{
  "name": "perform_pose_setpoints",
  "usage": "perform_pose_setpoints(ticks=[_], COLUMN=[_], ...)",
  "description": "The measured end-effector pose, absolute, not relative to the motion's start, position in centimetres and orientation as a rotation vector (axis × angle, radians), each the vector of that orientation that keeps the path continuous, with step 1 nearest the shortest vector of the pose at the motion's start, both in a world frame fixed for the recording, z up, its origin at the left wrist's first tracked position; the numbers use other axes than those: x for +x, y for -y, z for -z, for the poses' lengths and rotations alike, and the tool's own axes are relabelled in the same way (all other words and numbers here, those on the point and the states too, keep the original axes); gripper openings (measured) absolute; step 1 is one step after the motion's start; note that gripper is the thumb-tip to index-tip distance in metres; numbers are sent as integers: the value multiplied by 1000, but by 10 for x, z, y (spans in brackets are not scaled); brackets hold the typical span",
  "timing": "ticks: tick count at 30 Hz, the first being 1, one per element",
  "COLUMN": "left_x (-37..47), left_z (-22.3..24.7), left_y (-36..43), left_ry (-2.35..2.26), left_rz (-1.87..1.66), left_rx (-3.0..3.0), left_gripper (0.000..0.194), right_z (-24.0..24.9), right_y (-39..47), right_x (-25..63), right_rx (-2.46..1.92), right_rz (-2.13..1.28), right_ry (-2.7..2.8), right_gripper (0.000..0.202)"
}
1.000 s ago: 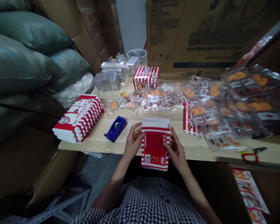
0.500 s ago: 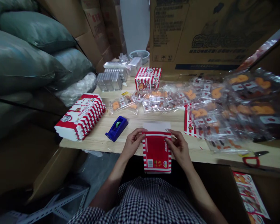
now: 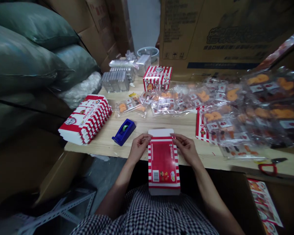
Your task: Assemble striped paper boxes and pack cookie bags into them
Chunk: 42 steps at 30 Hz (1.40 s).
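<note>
A red box with white-striped edges (image 3: 163, 163) hangs over the table's front edge, close to my body. Its white end flap stands out at the far end. My left hand (image 3: 140, 148) pinches its far left corner between thumb and fingers. At the far right corner, my right hand (image 3: 186, 149) grips it the same way. Beyond my left hand lies a blue tape dispenser (image 3: 124, 132). Farther left is a stack of flat red-and-white cartons (image 3: 84, 119). Clear bags of orange toy food pieces (image 3: 218, 122) lie to the right of my right hand.
An assembled striped box (image 3: 157, 78) stands at the back, beside stacked clear plastic trays (image 3: 115, 81) and a round tub (image 3: 148, 54). Red-handled scissors (image 3: 269, 168) rest at the right front edge. Big sacks (image 3: 22, 62) bulge at left; a large cardboard carton (image 3: 222, 36) stands behind.
The box's near end has tipped toward my body, so its face shows longer and its end flap is plainer. Both hands keep hold of the far corners. The view has shifted slightly.
</note>
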<state>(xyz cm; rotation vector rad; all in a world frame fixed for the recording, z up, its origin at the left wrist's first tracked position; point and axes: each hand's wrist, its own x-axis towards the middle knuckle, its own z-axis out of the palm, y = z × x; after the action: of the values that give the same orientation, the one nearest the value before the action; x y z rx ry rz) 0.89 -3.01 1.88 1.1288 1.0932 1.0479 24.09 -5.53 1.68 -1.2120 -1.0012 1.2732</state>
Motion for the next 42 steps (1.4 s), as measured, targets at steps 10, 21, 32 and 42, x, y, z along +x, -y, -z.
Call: perform_pose_setpoints(ticks=[10,21,32,42], left_x=[0,3,-1,-1], left_z=[5,21,19,5], left_y=[53,40,43,27], left_ry=[-1110,-1048,-936,-921], left_rz=[-889,-955,-756,-612], left_rx=[1107,878,914,1163], left_gripper=[25,48,30,24], right_z=[3,16,26,8], right_y=[92,82,82,78], right_x=[238,240,253,260], right_rx=[-1287,-1320,-1188,-1203], right_rz=[-1378,-1330,-1648,-1565], right_ry=[970,928,922,1321], right_gripper=[30,27,33,27])
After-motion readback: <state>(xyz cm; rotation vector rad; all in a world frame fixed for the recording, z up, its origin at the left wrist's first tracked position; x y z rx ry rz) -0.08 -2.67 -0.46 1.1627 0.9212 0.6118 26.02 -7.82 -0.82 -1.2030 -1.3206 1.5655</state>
